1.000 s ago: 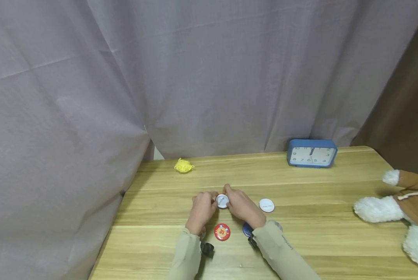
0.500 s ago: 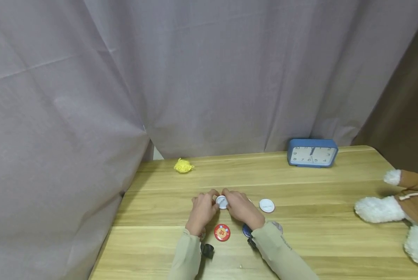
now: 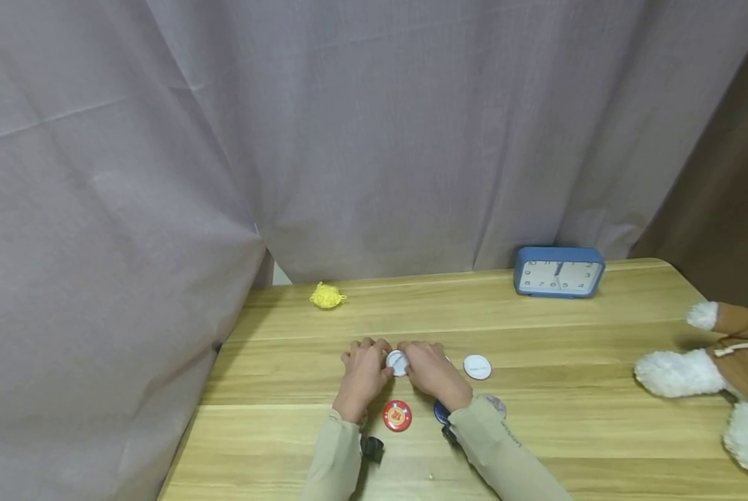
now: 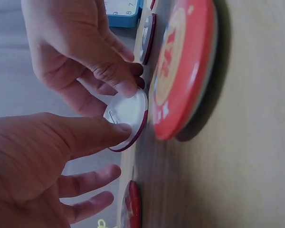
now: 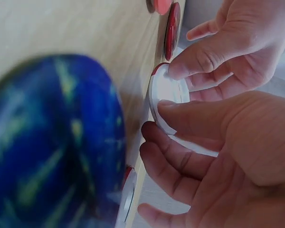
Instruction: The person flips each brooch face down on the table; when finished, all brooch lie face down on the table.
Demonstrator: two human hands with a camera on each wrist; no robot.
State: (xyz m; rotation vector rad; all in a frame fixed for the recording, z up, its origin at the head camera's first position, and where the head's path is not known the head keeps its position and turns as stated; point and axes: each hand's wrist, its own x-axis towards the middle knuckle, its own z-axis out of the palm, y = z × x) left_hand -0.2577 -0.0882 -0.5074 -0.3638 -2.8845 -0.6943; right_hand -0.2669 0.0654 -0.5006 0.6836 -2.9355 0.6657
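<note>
A person's bare left hand (image 3: pixel 366 372) and right hand (image 3: pixel 436 374) meet above a light wood-grain table (image 3: pixel 273 431), pinching between thumbs and fingertips one round white-backed badge with a dark red rim (image 3: pixel 397 362). The badge is between the two hands, tilted, its back facing the person. On that back is a thin metal pin (image 4: pixel 112 117). Both hands grasp the badge; the left hand's outer fingers stretch away from it.

Handling it well probably calls for light, even thumb pressure near the rim, with the fingertips clear of the pin's point.

At least six badges can be counted. One is held and five lie on the table: one shiny red badge with a gold centre (image 3: pixel 397 415), one glossy dark blue badge (image 3: pixel 440 412), one pale patterned badge (image 3: pixel 497 405), one white round badge (image 3: pixel 477 367) and one smaller-looking red badge (image 4: pixel 131 209) past the left hand. Hands and sleeves block part of the view, so there may be more.

Farther back are one yellow woven ornament (image 3: pixel 328 296) and one blue rectangular clock (image 3: pixel 559 273); at the right, one white plush toy in brown clothing (image 3: pixel 677 376).
</note>
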